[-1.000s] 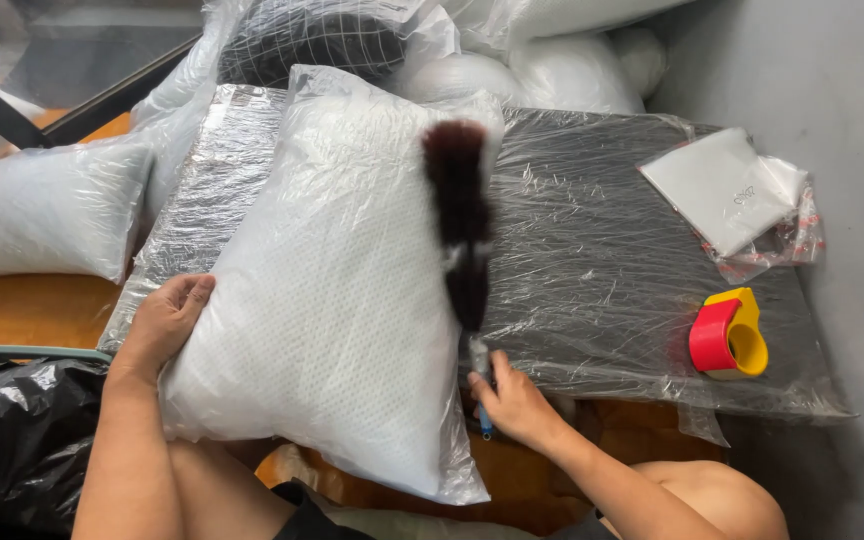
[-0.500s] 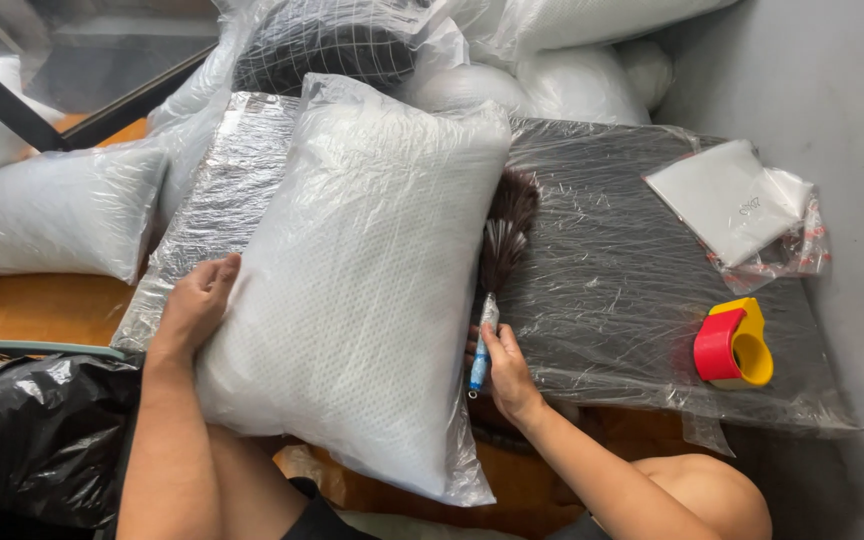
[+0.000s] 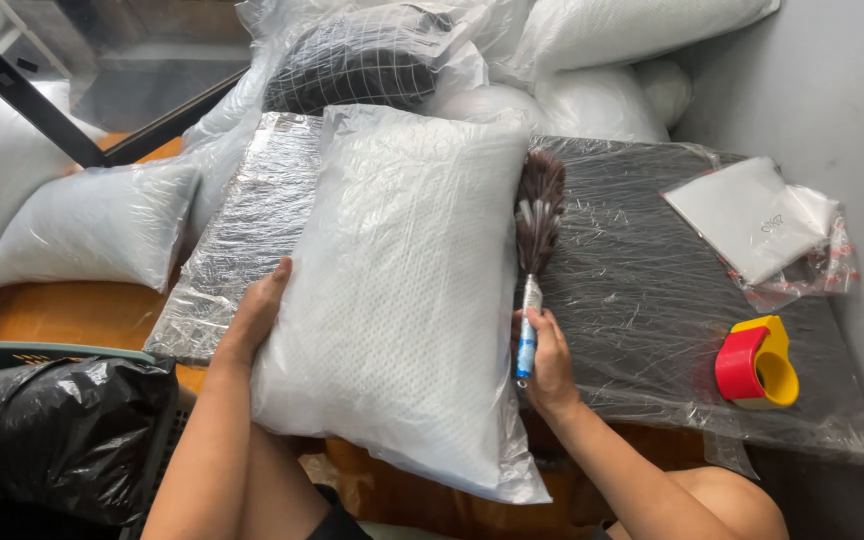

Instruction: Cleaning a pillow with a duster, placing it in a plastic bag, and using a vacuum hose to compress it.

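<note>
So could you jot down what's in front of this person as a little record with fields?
Left hand: pressed flat against the left edge of the white pillow, which is wrapped in clear plastic
Right hand: gripping the blue handle of a dark feather duster, at the pillow's right edge
Work surface: dark board covered in plastic film
On the board: folded white cloth in a bag, red and yellow tape dispenser
Around: more bagged pillows, black plastic bag
</note>
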